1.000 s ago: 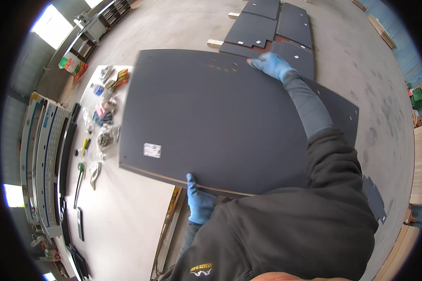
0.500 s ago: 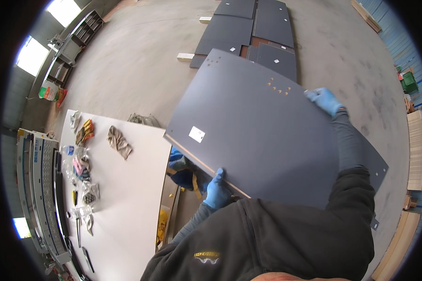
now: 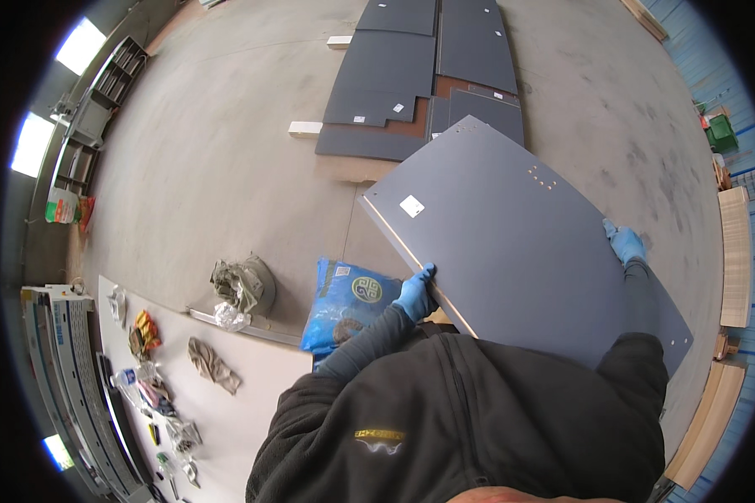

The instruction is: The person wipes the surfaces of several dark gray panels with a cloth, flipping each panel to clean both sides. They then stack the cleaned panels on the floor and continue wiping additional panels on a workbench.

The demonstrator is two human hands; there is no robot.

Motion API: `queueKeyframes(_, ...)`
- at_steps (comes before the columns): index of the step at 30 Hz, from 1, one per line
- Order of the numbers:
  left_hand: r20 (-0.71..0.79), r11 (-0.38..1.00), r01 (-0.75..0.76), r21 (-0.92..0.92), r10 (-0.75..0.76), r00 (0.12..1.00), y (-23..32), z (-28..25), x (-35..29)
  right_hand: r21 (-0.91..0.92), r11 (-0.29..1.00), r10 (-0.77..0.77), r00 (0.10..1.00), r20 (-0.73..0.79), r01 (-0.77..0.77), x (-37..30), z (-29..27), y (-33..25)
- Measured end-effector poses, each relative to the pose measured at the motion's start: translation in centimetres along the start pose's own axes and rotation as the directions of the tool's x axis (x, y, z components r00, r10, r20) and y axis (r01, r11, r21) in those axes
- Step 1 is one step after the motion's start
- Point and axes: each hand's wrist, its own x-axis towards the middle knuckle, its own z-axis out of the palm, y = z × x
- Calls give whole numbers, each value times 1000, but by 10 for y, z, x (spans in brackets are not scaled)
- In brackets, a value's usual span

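Between my two blue-gloved hands I carry a large dark grey board [image 3: 512, 235], tilted in front of my body. It has a white label, small drilled holes at its far end and a pale unfinished strip along its left edge. My left hand [image 3: 415, 292] is closed on that left edge, thumb on top. On the opposite edge, my right hand [image 3: 624, 241] grips with its fingers bent over the rim. The undersides of both grips are hidden by the board. Ahead, beyond its far corner, several similar grey panels [image 3: 386, 75] lie stacked on the floor.
At lower left a white table [image 3: 260, 369] bears a crumpled cloth [image 3: 213, 365], gloves and bottles. Beside it stand a blue bag [image 3: 344, 302] and a bin [image 3: 260, 281] with rags. White blocks [image 3: 304, 129] jut from the stack. Timber boards [image 3: 735, 256] line the right wall.
With the board in both hands, I have moved forward, away from the white table. The blue bag and rag bin now show fully, and the stacked panels appear nearer.
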Motion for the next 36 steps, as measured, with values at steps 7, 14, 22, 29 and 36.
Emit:
queueKeyframes(7,-139,999,15,39,-10,990,114,69,93,-109,992,-63,998,13,64,133,-25,-113)
queueKeyframes(14,-121,999,-31,33,35,992,211,101,97,-131,977,-169,986,16,169,212,-71,-241)
queueKeyframes(22,-89,999,4,50,1,996,386,90,97,-153,977,-155,987,-34,148,226,-102,-409)
queueKeyframes(29,-135,994,23,105,-9,991,606,41,86,-176,982,-68,997,-22,63,163,-127,-599)
queueKeyframes(36,-184,979,104,177,-71,980,772,30,69,-124,992,35,999,36,-31,122,-145,-721)
